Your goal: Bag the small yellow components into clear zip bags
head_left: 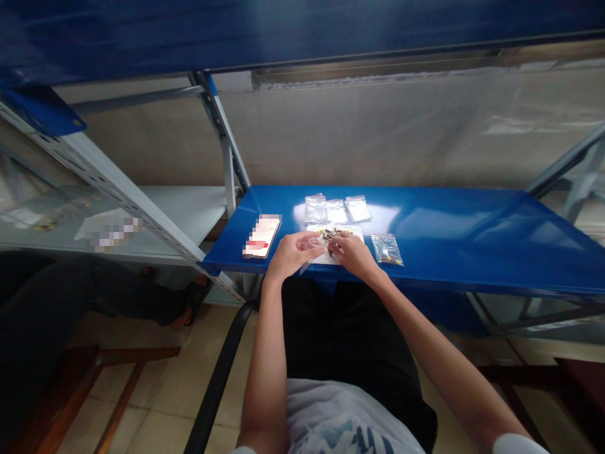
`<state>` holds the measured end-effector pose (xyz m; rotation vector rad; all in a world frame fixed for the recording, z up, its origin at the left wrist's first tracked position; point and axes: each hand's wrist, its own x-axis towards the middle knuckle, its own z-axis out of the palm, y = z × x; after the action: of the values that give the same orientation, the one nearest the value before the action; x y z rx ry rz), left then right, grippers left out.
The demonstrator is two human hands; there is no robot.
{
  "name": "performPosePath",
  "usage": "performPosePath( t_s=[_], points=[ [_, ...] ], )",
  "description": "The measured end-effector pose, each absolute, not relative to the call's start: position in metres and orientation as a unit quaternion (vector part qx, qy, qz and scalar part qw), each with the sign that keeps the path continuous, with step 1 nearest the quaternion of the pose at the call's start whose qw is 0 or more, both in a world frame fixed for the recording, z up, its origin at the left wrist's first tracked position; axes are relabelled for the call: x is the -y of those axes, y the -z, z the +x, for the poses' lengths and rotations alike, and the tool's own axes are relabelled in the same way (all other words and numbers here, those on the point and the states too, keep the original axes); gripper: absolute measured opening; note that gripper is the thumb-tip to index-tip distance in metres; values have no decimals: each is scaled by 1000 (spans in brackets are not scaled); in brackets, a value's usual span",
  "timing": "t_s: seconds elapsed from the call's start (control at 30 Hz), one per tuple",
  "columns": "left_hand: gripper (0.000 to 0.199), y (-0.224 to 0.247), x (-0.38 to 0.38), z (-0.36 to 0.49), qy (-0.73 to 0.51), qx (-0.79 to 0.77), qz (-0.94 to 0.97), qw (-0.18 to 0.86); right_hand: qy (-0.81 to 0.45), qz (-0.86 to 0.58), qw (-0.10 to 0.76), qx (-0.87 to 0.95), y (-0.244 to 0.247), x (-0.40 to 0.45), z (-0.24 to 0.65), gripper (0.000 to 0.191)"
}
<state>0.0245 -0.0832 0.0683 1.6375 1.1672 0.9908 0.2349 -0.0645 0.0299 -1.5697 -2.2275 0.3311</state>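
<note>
On a blue shelf, a white sheet (pixel 326 257) bears a pile of small brown pieces (pixel 333 233) and a few yellow bits. My left hand (pixel 296 252) is closed on a clear plastic bag (pixel 307 260) at the sheet's left side. The fingers of my right hand (pixel 348 250) are pinched together at the pile's near edge; whatever they hold is too small to name. Behind the sheet lie clear bags (pixel 315 209), (pixel 358 209). To the right of my right hand rests a filled bag (pixel 387 250) with brown and yellow pieces inside.
A phone-like item (pixel 262 236), partly blurred out, lies left of my left hand. Metal posts (pixel 222 132) rise at the shelf's left end, beside a grey shelf (pixel 184 205). Overhead is a blue panel (pixel 302 31). Another person's legs (pixel 127 290) show at left.
</note>
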Motion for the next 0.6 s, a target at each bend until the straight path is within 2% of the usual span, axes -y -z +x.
performPosePath(
  t_s=[0.27, 0.6],
  points=[
    [57, -69, 81, 24, -405, -467, 656, 433, -112, -575, 174, 792, -34, 63, 233, 22],
    [57, -69, 83, 19, -407, -467, 669, 410, -113, -579, 48, 806, -62, 45, 223, 18]
  ],
)
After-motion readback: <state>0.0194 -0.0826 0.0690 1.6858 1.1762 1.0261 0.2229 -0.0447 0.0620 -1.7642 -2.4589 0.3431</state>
